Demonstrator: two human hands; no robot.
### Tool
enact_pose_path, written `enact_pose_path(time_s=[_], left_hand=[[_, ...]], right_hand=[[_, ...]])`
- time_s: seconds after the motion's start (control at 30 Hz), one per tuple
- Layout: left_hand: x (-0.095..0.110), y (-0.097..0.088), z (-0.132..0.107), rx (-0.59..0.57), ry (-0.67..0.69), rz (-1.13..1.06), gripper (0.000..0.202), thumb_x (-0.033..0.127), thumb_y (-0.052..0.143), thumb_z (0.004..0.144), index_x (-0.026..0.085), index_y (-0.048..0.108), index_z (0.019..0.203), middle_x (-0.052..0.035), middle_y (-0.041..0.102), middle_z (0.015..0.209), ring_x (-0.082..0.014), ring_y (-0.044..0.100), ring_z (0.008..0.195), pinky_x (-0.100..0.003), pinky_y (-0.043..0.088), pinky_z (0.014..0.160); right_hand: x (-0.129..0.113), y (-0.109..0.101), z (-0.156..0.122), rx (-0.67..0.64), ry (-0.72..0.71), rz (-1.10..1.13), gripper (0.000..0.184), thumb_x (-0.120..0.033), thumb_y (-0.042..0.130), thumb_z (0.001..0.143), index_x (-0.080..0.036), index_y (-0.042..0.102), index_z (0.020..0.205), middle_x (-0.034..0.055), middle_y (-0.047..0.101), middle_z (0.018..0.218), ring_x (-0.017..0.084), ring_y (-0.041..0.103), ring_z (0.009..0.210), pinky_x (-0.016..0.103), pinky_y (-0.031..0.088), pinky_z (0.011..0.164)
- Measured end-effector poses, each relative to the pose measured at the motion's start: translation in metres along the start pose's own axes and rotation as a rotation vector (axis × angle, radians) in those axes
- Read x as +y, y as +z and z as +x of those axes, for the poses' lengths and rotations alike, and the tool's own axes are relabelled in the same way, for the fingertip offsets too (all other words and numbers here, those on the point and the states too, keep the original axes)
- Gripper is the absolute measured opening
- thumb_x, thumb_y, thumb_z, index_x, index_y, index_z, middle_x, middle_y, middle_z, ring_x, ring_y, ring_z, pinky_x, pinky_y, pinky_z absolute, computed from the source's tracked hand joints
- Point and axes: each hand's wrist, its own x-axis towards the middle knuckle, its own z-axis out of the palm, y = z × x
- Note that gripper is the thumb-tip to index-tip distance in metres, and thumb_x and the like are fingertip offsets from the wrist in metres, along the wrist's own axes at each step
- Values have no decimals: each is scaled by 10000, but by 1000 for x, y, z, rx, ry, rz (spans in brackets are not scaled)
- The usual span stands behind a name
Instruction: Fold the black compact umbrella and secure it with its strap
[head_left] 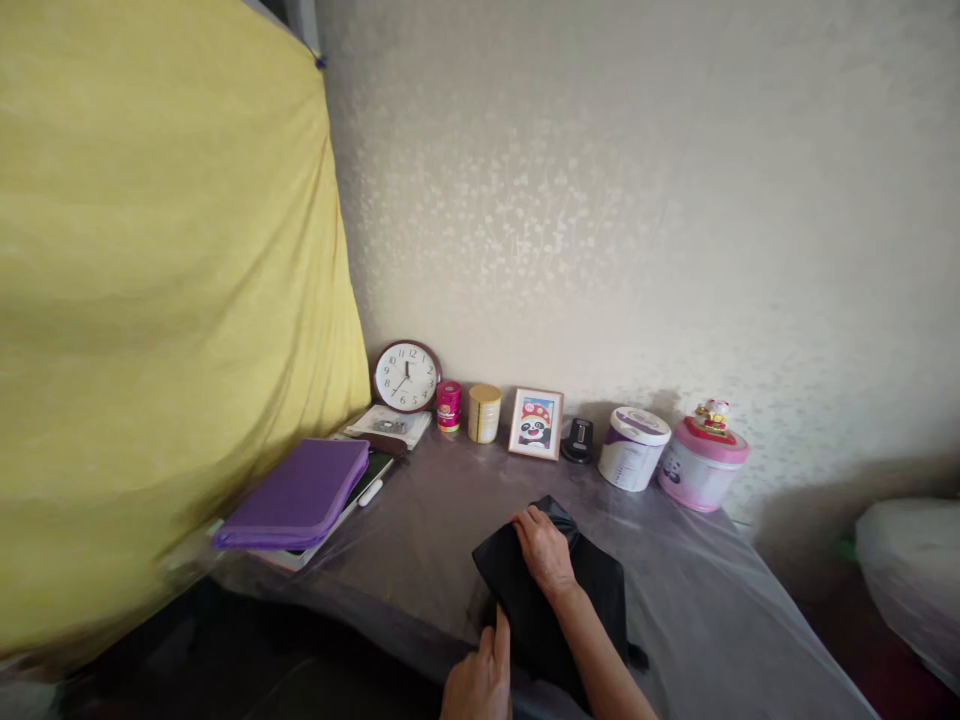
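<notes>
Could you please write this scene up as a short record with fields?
Left hand: at the near-left edge of the black cloth; contact unclear
Right hand: on top of the cloth; grip hard to tell
Surface: gray table
Back row, left to right: clock, pink tin, yellow-lidded tin, picture frame, small black object, white tub, pink tub
On the pink tub: figurine
Left side: purple folder

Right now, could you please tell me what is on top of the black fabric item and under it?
The right hand lies on top of the black fabric item. The grey table covering shows around it, but whatever lies directly underneath is covered and cannot be seen.
</notes>
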Motion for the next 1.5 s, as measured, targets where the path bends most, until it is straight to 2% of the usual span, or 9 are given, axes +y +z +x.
enact_pose_path(time_s=[0.23,0.37,0.47,0.63,0.77,0.97,1.1,1.33,1.5], left_hand=[[-10,-12,-12,-10,-8,-29,645,189,420,809,87,185,1401,-164,522,1244,-222,564,1045,-282,435,867],[-12,-26,-12,35,49,-25,744,277,461,801,211,59,1424,-118,540,1216,-221,569,1029,-304,446,844],[-9,-28,-4,-53,75,14,849,314,517,776,266,-46,1409,-95,616,1056,-240,622,899,-341,473,771],[-3,-18,7,-120,90,19,796,225,466,803,242,-51,1408,-91,668,955,-238,634,881,-343,475,756],[-2,-13,8,-111,66,35,780,174,446,799,216,-38,1410,-110,668,957,-243,638,871,-344,479,758],[4,-14,12,-165,-29,30,788,126,460,777,174,-6,1410,-138,658,997,-261,637,888,-347,479,772],[6,-13,12,-181,-72,8,803,118,448,777,180,-55,1399,-133,672,958,-262,648,853,-351,484,742],[3,-7,18,-220,-101,-29,781,114,427,776,165,-41,1400,-147,667,988,-276,643,872,-367,475,737],[4,-8,21,-248,-154,-41,777,143,465,773,134,17,1408,-161,651,1031,-275,629,916,-361,464,772]], right_hand=[[1,13,-4,-54,22,-112,210,-191,395,906,-217,599,866,24,608,857,145,560,826,219,407,722],[0,12,-4,-59,22,-112,206,-196,399,906,-217,601,870,24,609,858,146,559,825,220,408,712],[0,14,-2,-62,18,-98,192,-191,414,898,-220,603,875,24,610,863,148,560,829,219,413,700],[2,10,-4,-33,18,27,200,-188,404,902,-208,601,928,32,621,875,155,571,833,236,436,729],[-5,-6,-30,19,-53,266,230,-205,368,920,-207,579,1013,35,637,938,143,574,876,257,444,802],[-7,-15,-63,-40,-203,297,242,-204,410,908,-240,605,1046,29,641,1087,179,498,1119,398,326,1006],[12,-6,-46,-66,-172,219,259,-259,407,915,-261,611,1073,26,612,1169,195,431,1209,461,244,1051],[46,3,-5,-132,-146,111,301,-333,360,932,-276,645,1008,11,640,1111,173,453,1175,411,221,1052],[63,5,12,-263,-101,99,388,-312,294,945,-244,671,886,23,690,917,166,545,1006,332,344,930]])
